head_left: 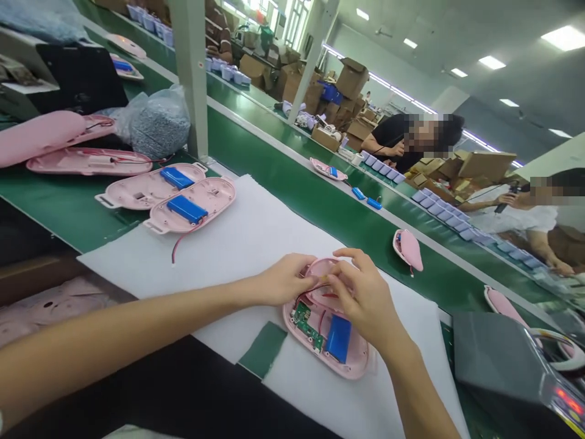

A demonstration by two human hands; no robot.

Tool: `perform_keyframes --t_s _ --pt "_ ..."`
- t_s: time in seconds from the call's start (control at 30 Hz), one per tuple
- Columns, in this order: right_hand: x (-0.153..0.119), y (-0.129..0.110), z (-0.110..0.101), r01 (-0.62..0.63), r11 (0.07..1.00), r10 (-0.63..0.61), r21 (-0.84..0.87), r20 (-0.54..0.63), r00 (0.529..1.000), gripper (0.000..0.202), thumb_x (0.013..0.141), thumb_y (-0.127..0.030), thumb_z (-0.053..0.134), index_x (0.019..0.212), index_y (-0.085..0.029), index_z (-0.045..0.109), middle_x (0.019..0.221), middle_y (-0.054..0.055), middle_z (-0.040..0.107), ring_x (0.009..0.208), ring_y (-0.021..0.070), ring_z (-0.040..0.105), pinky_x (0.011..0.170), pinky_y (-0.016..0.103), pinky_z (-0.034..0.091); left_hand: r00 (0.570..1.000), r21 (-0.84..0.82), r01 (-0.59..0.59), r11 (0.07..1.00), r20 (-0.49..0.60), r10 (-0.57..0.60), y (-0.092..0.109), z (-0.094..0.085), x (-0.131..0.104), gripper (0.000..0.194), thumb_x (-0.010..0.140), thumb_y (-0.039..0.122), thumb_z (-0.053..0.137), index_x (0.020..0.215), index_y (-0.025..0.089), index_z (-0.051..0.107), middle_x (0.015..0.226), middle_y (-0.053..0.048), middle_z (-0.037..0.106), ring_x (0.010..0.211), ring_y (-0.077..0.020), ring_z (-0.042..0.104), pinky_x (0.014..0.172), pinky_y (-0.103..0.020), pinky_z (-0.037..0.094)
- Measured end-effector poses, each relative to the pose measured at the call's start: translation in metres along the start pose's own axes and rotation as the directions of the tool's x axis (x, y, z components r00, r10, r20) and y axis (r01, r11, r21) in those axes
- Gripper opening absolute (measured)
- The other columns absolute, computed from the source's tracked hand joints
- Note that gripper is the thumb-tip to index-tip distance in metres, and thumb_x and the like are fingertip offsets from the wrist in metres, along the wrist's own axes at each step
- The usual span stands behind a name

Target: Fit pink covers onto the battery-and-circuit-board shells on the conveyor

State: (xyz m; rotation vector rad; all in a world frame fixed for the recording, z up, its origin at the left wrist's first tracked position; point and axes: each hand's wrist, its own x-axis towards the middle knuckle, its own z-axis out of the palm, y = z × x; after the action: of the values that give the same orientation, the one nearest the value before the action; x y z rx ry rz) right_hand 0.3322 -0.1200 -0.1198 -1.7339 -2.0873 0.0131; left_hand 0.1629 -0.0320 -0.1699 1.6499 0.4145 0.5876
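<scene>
My left hand (290, 280) grips the left edge of a raised pink casing half (322, 296), thumb on its inside. My right hand (363, 292) closes on the same half from the right, its fingers bent over the edge; its fingertips partly hide the inside. Just below, on the white sheet, lies the matching pink casing half (345, 370). It carries a green circuit board (307, 326) on the left and a blue battery (339, 339) on the right. Thin red and black wires (301, 296) run between the two halves.
Two open pink casings with batteries (187, 209) lie at left on the white sheet (256, 213). Behind stand a bag of small parts (158, 125) and a metal post (189, 73). A grey machine (498, 366) stands right. Across the green conveyor (283, 158), two people work.
</scene>
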Motion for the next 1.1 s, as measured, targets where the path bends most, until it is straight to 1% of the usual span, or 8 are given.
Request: perform_keyframes --t_s 0.2,0.33,0.47,0.7,0.83,0.93,1.03,1.1 --pt "0.006 -0.007 0.007 0.105 0.976 -0.113 -0.193 -0.031 0.993 0.021 0.092 -0.023 0.047 0.075 -0.020 0.060 0.111 0.006 0.062 0.098 0.0186 0.057 0.067 0.027 0.045 1.000 0.021 -0.013 1.000 -0.004 0.013 0.000 0.000 0.000 0.006 0.081 0.018 0.048 0.076 0.016 0.051 0.070 0.003 0.050 0.065 -0.0120 0.046 0.057 -0.022 0.038" --pt "0.013 -0.003 0.001 -0.021 0.963 -0.003 -0.269 -0.087 0.996 0.024 0.082 -0.034 0.061 0.064 -0.020 0.055 0.092 0.004 0.066 0.081 0.0180 0.059 0.057 0.026 0.037 1.000 0.071 0.005 0.997 0.024 -0.006 0.002 -0.001 -0.003 0.006 0.081 0.018 0.049 0.077 0.016 0.053 0.070 0.002 0.051 0.064 -0.0122 0.046 0.055 -0.022 0.037" --pt "0.023 0.007 -0.015 -0.295 0.945 0.307 -0.138 0.071 0.949 0.037 0.069 -0.050 0.072 0.067 -0.021 0.049 0.065 -0.002 0.061 0.055 0.0138 0.052 0.051 0.025 0.033 0.996 0.082 0.077 0.994 -0.042 -0.074 0.009 -0.001 -0.008 0.009 0.081 0.024 0.052 0.082 0.017 0.056 0.078 -0.001 0.059 0.071 -0.0158 0.054 0.059 -0.024 0.041" --pt "0.007 -0.001 -0.019 -0.227 0.973 0.226 0.048 0.027 0.974 0.023 0.081 -0.042 0.064 0.071 -0.022 0.059 0.063 -0.003 0.061 0.056 0.0121 0.054 0.055 0.023 0.039 0.993 0.132 0.026 0.991 -0.118 -0.010 0.002 0.007 -0.008 0.025 0.086 0.040 0.058 0.081 0.016 0.060 0.078 -0.001 0.064 0.075 -0.0166 0.059 0.066 -0.025 0.046" --pt "-0.043 -0.019 -0.005 0.026 0.979 -0.069 -0.202 -0.208 0.976 0.020 0.092 -0.034 0.057 0.076 -0.021 0.060 0.068 -0.003 0.061 0.056 0.0093 0.053 0.057 0.022 0.038 0.987 0.207 -0.158 0.965 0.071 0.147 -0.002 0.005 -0.016 0.018 0.089 0.016 0.047 0.094 0.017 0.064 0.094 -0.003 0.073 0.092 -0.0178 0.067 0.089 -0.031 0.050" --pt "-0.078 -0.017 0.020 0.200 0.908 -0.276 -0.369 -0.164 0.947 0.016 0.088 -0.034 0.058 0.096 -0.021 0.063 0.100 0.005 0.067 0.085 0.0175 0.064 0.071 0.025 0.047 0.914 0.375 -0.264 0.889 0.393 0.105 0.014 -0.008 -0.024 0.038 0.083 0.010 0.052 0.119 0.018 0.064 0.139 -0.010 0.058 0.140 -0.0277 0.041 0.118 -0.049 0.026" --pt "-0.093 -0.007 0.046 0.136 0.915 -0.163 -0.380 -0.039 0.986 0.070 0.070 -0.042 0.067 0.134 -0.019 0.051 0.136 0.013 0.054 0.114 0.0310 0.059 0.082 0.035 0.053 0.848 0.558 -0.255 0.790 0.521 -0.094 0.038 -0.038 -0.029 0.075 0.072 0.015 0.071 0.143 0.021 0.047 0.161 -0.013 0.026 0.150 -0.0351 0.015 0.120 -0.056 0.018" --pt "-0.095 -0.002 0.056 0.007 0.944 0.000 -0.329 0.021 1.000 0.084 0.068 -0.037 0.064 0.146 -0.020 0.039 0.140 0.012 0.051 0.117 0.0304 0.058 0.087 0.037 0.054 0.903 0.651 -0.201 0.732 0.412 -0.118 0.052 -0.069 -0.029 0.077 0.072 0.017 0.073 0.144 0.023 0.046 0.162 -0.011 0.025 0.149 -0.0323 0.021 0.119 -0.049 0.026"
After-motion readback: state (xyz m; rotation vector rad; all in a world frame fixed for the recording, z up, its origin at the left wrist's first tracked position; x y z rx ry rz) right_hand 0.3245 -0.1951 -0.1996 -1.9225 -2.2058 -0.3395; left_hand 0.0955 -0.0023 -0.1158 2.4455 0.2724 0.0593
